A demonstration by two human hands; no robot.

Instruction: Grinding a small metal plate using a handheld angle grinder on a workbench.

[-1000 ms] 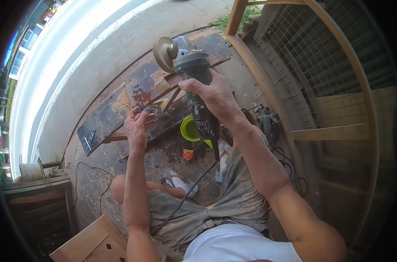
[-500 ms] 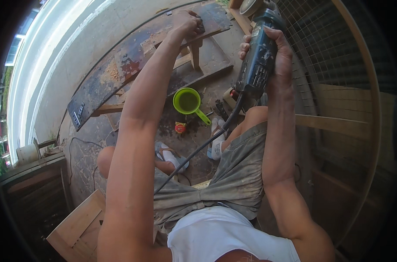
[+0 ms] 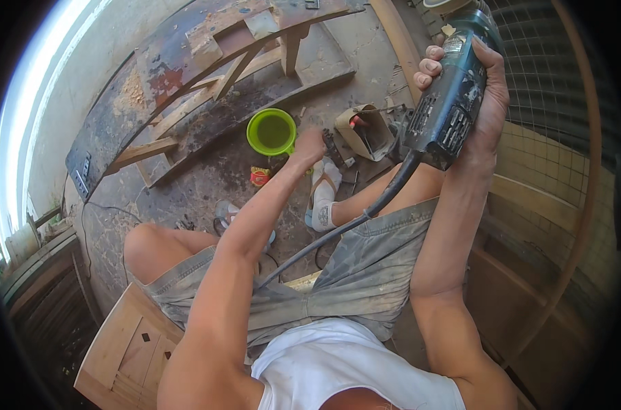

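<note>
My right hand is wrapped around the body of a dark blue-green angle grinder, held up at the right with its head at the top of the view. A thick black cord runs from its rear end down across my lap. My left hand is low, over the handle of a green plastic dipper on the floor. Its fingers are blurred and mostly hidden beneath the hand, so their grip cannot be made out. Just right of that hand lie small dark objects.
A worn low wooden bench spans the upper left. An open cardboard box stands by my right foot, and a red-and-yellow packet lies below the dipper. Wire mesh borders the right. A wooden panel is at lower left.
My left hand has left the far end of the bench and come down beside the dipper. The grinder has shifted right in my right hand, and the whole view has tilted.
</note>
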